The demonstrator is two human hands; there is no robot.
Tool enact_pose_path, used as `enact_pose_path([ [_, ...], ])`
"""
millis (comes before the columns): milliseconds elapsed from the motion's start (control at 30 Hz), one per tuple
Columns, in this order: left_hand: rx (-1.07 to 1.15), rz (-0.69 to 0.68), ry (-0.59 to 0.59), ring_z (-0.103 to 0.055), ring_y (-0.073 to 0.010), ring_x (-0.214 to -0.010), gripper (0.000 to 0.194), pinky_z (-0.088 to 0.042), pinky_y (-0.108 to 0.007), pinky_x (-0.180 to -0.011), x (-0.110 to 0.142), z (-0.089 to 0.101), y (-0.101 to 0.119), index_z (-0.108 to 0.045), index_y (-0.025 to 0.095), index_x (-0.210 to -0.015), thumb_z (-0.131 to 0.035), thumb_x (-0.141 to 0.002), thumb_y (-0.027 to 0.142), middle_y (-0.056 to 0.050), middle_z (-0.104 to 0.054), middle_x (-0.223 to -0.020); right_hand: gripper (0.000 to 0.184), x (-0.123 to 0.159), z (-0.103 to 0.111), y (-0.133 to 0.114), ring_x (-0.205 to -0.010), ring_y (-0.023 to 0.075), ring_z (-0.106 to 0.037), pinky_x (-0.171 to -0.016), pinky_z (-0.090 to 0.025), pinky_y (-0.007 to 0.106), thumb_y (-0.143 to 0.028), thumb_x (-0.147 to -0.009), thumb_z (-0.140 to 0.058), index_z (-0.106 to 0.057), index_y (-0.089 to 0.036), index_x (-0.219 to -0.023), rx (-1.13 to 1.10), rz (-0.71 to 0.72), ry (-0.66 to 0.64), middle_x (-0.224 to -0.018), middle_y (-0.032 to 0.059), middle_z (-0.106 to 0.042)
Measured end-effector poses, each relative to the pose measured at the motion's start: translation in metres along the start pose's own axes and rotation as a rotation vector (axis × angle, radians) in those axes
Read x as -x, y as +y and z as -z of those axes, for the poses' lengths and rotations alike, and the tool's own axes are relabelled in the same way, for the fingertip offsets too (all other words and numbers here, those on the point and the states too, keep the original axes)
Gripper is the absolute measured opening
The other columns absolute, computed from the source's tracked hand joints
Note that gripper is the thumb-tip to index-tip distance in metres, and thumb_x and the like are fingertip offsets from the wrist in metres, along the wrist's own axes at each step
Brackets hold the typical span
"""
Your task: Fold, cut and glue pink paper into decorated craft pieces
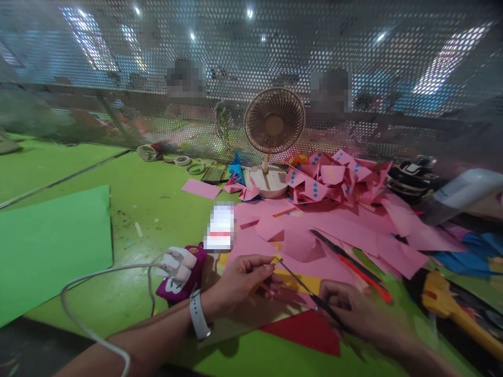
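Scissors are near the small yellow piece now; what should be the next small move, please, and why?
Probably hold the left hand steady and let the right hand line up the scissors before any cut. Their tip is at the yellow piece, close to the left fingertips; whether the blades are open is too small to tell.

Small bright lights glint through the dim perforated screen (236, 57), with pale streaks at both sides. The green tabletop (137, 283) is moderately lit, glossy glare near its front left. The phone screen (220, 225) glows, pixelated like two patches behind the screen. Soft shadows lie under the hands; the outer edges look stretched and smeared.
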State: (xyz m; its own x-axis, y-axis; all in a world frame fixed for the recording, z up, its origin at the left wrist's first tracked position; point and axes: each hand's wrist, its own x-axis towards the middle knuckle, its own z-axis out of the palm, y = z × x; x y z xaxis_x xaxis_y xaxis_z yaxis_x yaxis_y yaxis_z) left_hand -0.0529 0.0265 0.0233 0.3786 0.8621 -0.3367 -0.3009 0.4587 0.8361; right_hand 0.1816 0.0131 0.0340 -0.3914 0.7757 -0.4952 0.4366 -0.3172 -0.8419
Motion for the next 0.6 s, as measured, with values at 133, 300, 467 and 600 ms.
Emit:
enact_pose_path([
  [133,0.01,0.016,0.05,-0.062,-0.0107,-0.056,0.035,-0.048,-0.023,-0.058,0.001,-0.003,0.002,-0.062,0.013,-0.089,-0.073,-0.068,0.039,-0.005,-0.069,-0.07,0.038,0.0,0.0,-0.003,-0.046,0.0062,-0.04,-0.044,-0.033,0.018,-0.051,-0.068,-0.065,-0.046,-0.018,-0.066,0.011,-0.012,0.013,-0.051,-0.0079,-0.043],
  [300,-0.014,0.025,0.048,-0.062,-0.0099,-0.056,0.032,-0.048,-0.022,-0.057,0.001,-0.003,0.003,-0.062,0.011,-0.083,-0.073,-0.068,0.038,-0.005,-0.069,-0.07,0.038,0.002,0.0,-0.012,-0.046,0.0058,-0.038,-0.045,-0.032,0.018,-0.049,-0.067,-0.066,-0.046,-0.018,-0.065,0.023,-0.031,0.031,-0.05,-0.0083,-0.042],
  [467,-0.029,0.015,0.048,-0.062,-0.0106,-0.056,0.034,-0.048,-0.022,-0.058,-0.001,-0.001,0.002,-0.061,0.011,-0.086,-0.073,-0.068,0.037,-0.004,-0.068,-0.067,0.041,0.003,0.0,-0.014,-0.045,0.0061,-0.039,-0.044,-0.031,0.018,-0.053,-0.064,-0.066,-0.044,-0.018,-0.064,0.004,-0.029,0.033,-0.05,-0.0078,-0.043],
  [600,-0.012,-0.008,0.038,-0.062,-0.0121,-0.058,0.036,-0.048,-0.024,-0.059,-0.001,0.0,0.001,-0.06,0.011,-0.087,-0.073,-0.069,0.039,-0.006,-0.069,-0.072,0.044,0.004,0.001,-0.015,-0.044,0.0053,-0.038,-0.043,-0.029,0.017,-0.053,-0.061,-0.068,-0.042,-0.019,-0.061,0.011,-0.049,0.063,-0.049,-0.0085,-0.041],
])
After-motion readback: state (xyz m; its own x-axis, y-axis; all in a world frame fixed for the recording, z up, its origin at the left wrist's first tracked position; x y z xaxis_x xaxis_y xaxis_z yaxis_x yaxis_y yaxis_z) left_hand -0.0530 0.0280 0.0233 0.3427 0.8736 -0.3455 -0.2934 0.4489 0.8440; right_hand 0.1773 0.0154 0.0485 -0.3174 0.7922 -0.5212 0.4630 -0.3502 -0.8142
